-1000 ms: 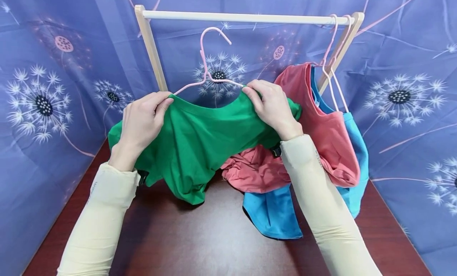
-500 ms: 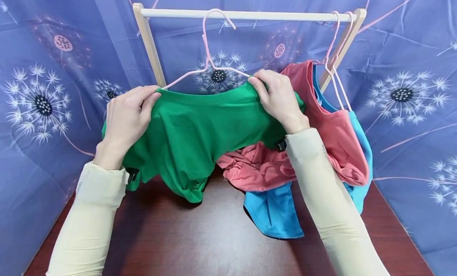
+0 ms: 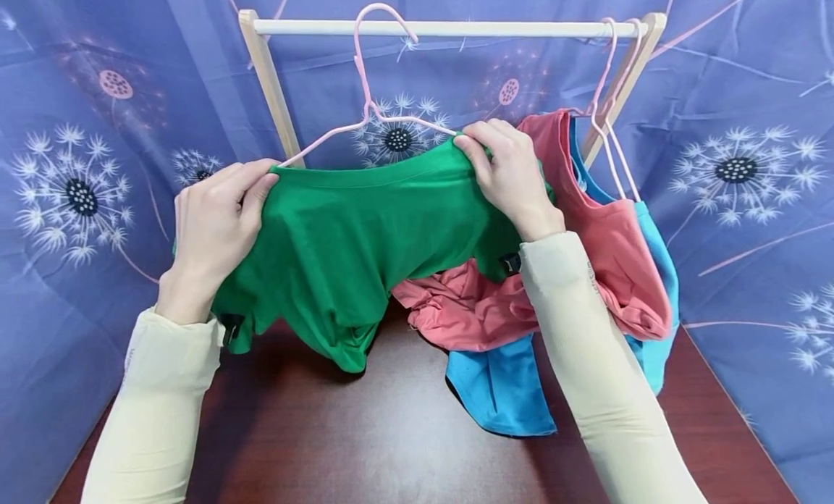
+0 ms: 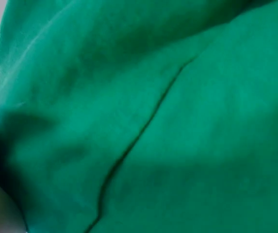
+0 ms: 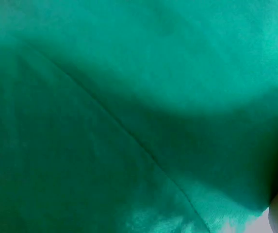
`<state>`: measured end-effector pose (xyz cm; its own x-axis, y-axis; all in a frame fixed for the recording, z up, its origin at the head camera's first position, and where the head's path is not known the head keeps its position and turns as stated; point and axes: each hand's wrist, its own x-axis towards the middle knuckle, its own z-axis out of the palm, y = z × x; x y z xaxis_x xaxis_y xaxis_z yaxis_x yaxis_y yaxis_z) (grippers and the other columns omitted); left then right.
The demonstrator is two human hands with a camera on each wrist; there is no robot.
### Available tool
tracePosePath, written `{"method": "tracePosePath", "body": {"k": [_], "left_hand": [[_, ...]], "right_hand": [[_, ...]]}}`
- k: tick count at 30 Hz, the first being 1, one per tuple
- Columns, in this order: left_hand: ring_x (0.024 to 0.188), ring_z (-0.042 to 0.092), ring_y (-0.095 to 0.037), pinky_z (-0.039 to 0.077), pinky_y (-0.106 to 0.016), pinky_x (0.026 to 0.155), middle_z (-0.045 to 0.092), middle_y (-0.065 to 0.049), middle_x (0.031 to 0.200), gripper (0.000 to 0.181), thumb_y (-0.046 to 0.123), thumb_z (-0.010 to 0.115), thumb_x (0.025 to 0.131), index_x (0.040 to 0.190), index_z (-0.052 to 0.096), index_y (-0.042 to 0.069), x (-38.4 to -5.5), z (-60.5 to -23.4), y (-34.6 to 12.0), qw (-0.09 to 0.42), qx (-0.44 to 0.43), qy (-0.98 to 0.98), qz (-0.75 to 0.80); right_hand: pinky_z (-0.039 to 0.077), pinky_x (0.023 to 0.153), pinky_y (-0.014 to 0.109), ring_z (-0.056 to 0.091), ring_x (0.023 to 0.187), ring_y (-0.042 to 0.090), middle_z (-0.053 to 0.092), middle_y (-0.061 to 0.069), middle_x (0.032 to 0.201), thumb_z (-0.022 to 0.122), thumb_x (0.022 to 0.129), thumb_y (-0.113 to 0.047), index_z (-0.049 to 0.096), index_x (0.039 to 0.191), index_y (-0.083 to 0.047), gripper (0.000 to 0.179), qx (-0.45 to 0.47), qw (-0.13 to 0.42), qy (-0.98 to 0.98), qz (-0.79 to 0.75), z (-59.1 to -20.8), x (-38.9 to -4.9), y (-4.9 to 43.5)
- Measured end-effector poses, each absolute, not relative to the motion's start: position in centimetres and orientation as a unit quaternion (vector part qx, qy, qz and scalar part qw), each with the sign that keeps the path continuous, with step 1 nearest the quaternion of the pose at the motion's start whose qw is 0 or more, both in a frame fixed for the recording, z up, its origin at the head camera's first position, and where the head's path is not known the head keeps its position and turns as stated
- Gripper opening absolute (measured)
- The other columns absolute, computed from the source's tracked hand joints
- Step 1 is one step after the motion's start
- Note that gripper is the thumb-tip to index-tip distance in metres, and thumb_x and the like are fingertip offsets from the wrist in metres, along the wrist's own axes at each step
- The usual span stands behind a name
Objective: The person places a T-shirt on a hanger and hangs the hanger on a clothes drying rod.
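Observation:
A green T-shirt (image 3: 326, 236) hangs between both hands on a pink wire hanger (image 3: 367, 113), its neckline stretched wide across the hanger's arms. My left hand (image 3: 218, 229) pinches the left shoulder by the neckline, thumb in front. At the opposite shoulder my right hand (image 3: 508, 174) pinches cloth and hanger arm alike. The hanger's hook stands up between the hands and overlaps the white rail (image 3: 482, 30) in the head view. Green cloth (image 4: 177, 136) fills the left wrist view, with a bit of finger at its left edge. Nearly all of the right wrist view is shirt fabric (image 5: 129, 121) too.
On the rail's right end hang a coral-pink top (image 3: 609, 236) and a blue garment (image 3: 658, 272) on pink hangers. Their lower parts spread onto the dark brown table (image 3: 365, 439). A wooden post (image 3: 270, 91) holds up the rail's left end. Blue dandelion-print fabric surrounds the table.
The hanger and shirt have risen, bringing the hook up to rail height. My left hand has slid outward to the left, and the neckline is pulled wider and flatter.

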<state>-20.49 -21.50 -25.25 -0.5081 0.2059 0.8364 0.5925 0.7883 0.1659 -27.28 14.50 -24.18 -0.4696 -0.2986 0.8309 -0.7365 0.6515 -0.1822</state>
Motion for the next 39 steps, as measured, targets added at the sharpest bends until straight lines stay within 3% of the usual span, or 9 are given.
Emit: {"method": "tracePosePath", "body": {"k": [8,13,15,18,22,25,29,35,39], "left_hand": [[0.068,0.062,-0.027,0.042,-0.043,0.057,0.071,-0.01,0.096,0.021,0.012,0.062,0.097,0.116,0.072,0.01,-17.3,-26.0,-22.1,0.401,-0.255,-0.851,-0.223],[0.079,0.066,-0.027,0.047,-0.045,0.068,0.071,-0.009,0.103,0.021,0.011,0.062,0.097,0.115,0.072,0.009,-16.2,-26.4,-21.9,0.363,-0.241,-0.866,-0.245],[0.069,0.062,-0.024,0.046,-0.04,0.065,0.071,-0.008,0.094,0.02,0.012,0.062,0.097,0.114,0.072,0.01,-15.7,-26.7,-21.6,0.338,-0.232,-0.876,-0.255],[0.053,0.048,-0.016,0.038,-0.031,0.054,0.061,-0.002,0.073,0.019,0.017,0.059,0.1,0.113,0.071,0.013,-15.1,-27.2,-21.1,0.267,-0.23,-0.89,-0.288],[0.05,0.035,-0.013,0.031,-0.029,0.049,0.043,0.002,0.065,0.014,0.02,0.055,0.102,0.107,0.067,0.013,-14.5,-27.3,-20.0,0.121,-0.26,-0.873,-0.395],[0.054,0.042,-0.014,0.038,-0.029,0.053,0.046,0.0,0.066,0.013,0.014,0.053,0.102,0.104,0.063,0.007,-14.1,-27.2,-19.0,0.019,-0.286,-0.812,-0.508],[0.055,0.051,-0.015,0.045,-0.03,0.053,0.052,-0.002,0.065,0.013,0.01,0.049,0.103,0.107,0.058,0.001,-13.4,-27.4,-17.3,-0.06,-0.307,-0.72,-0.619],[0.047,0.046,-0.015,0.04,-0.03,0.047,0.046,-0.002,0.059,0.013,0.009,0.047,0.104,0.108,0.053,-0.002,-13.7,-27.8,-14.5,-0.066,-0.325,-0.641,-0.692],[0.048,0.049,-0.015,0.04,-0.027,0.047,0.046,-0.002,0.059,0.015,0.012,0.048,0.104,0.106,0.052,-0.002,-14.6,-27.6,-12.6,-0.051,-0.315,-0.62,-0.717]], "right_hand": [[0.045,0.079,0.043,0.057,0.084,0.031,0.067,0.015,0.089,0.063,0.097,-0.018,0.073,0.102,0.001,0.022,0.335,0.419,-0.8,0.268,-24.3,-27.8,14.1],[0.044,0.078,0.044,0.056,0.085,0.032,0.066,0.015,0.09,0.062,0.098,-0.019,0.073,0.104,0.0,0.022,0.305,0.424,-0.805,0.283,-25.1,-27.9,13.4],[0.044,0.08,0.043,0.056,0.088,0.032,0.066,0.015,0.094,0.06,0.099,-0.021,0.073,0.106,-0.001,0.025,0.285,0.42,-0.811,0.29,-25.4,-27.9,12.9],[0.042,0.087,0.041,0.055,0.095,0.033,0.066,0.015,0.101,0.058,0.1,-0.023,0.072,0.109,0.0,0.028,0.251,0.422,-0.818,0.299,-25.7,-27.8,12.3],[0.037,0.099,0.035,0.055,0.108,0.031,0.067,0.014,0.11,0.059,0.1,-0.019,0.071,0.112,0.0,0.025,0.218,0.423,-0.82,0.318,-25.8,-27.6,11.9],[0.031,0.106,0.031,0.053,0.116,0.029,0.066,0.013,0.117,0.057,0.1,-0.016,0.069,0.116,-0.001,0.025,0.192,0.408,-0.833,0.321,-25.6,-27.1,11.6],[0.023,0.11,0.026,0.048,0.126,0.022,0.061,0.011,0.129,0.053,0.101,-0.013,0.066,0.124,-0.004,0.028,0.148,0.378,-0.852,0.33,-24.8,-25.3,10.9],[0.025,0.108,0.024,0.043,0.127,0.008,0.057,0.004,0.131,0.054,0.096,-0.007,0.064,0.124,-0.007,0.03,0.139,0.403,-0.816,0.391,-23.0,-20.4,9.4],[0.034,0.102,0.032,0.048,0.118,0.014,0.06,0.006,0.121,0.056,0.094,-0.006,0.068,0.112,-0.004,0.022,0.195,0.446,-0.773,0.407,-22.6,-17.0,8.3]]}}
